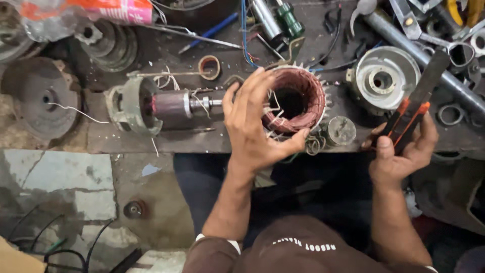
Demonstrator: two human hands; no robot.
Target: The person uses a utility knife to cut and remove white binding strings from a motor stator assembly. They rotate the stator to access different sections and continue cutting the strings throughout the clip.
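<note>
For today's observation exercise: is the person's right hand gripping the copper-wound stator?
No, the right hand holds orange-handled pliers, while the left hand grips the copper-wound stator.

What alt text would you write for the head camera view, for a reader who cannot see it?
Seen from above, a person's left hand grips a motor stator wound with copper wire, at the edge of a dark, cluttered workbench. The right hand holds orange-handled pliers. A rotor in a metal housing lies left of the stator, and a round metal end cover lies right.
</note>
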